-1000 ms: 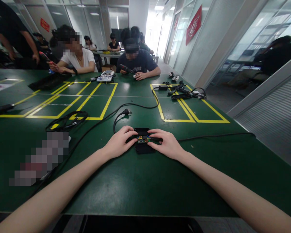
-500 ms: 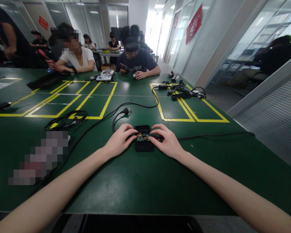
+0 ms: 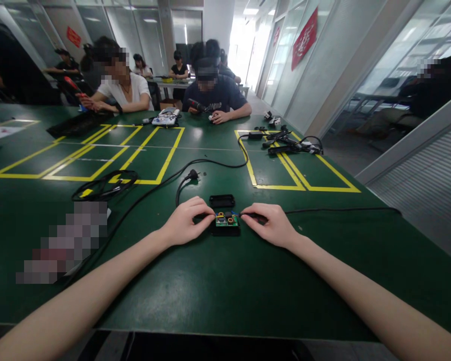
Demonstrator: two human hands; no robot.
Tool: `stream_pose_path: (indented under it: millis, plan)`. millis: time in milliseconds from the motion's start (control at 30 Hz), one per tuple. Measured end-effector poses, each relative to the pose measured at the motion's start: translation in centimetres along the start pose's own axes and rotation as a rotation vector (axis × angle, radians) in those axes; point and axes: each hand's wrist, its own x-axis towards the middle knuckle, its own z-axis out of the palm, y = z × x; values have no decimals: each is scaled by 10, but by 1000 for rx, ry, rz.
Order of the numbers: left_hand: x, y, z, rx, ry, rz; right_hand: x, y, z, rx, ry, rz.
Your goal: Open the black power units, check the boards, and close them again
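Note:
A small green circuit board [image 3: 226, 221] with copper-coloured coils lies over the near black case half [image 3: 226, 232]. Just beyond it rests the other black case half [image 3: 222, 200], its hollow side up. At the board's left edge, my left hand [image 3: 188, 220] pinches the end of a black power cord, whose plug [image 3: 193, 174] lies further back. On the opposite side my right hand [image 3: 272, 224] has thumb and fingers closed on a second black cable [image 3: 338, 209], which runs off to the right. Thin coloured wires show between the cables and the board.
Coiled black cable [image 3: 105, 184] and a blurred-out object [image 3: 65, 240] lie to the left. More cables and adapters [image 3: 289, 143] sit at the back right, near yellow tape rectangles. A co-worker [image 3: 214, 95] handles small parts across the green table [image 3: 165, 291].
The circuit board has come nearer, over the near case half, and shows more fully. The far case half stands clear of it. My right hand has shifted slightly right and down.

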Motion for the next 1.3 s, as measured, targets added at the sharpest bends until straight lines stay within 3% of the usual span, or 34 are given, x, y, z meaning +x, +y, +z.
stream_pose_path:
  millis: [233,633,900,1100,1300]
  plan:
    - [-1,1,-3,-68,-116,-9,-2,2,-1,42,-93,-67]
    - [-3,-5,2,58,-54,-68,-1,8,8,39,-85,-53]
    - [-4,-7,1,-19,-93,-64,0,9,7,147,-115,-72]
    - [-5,-9,-1,-45,-148,-68,1,9,6,187,-114,-172]
    - [-4,-7,-3,6,-165,-13,3,10,1,202,-192,-158]
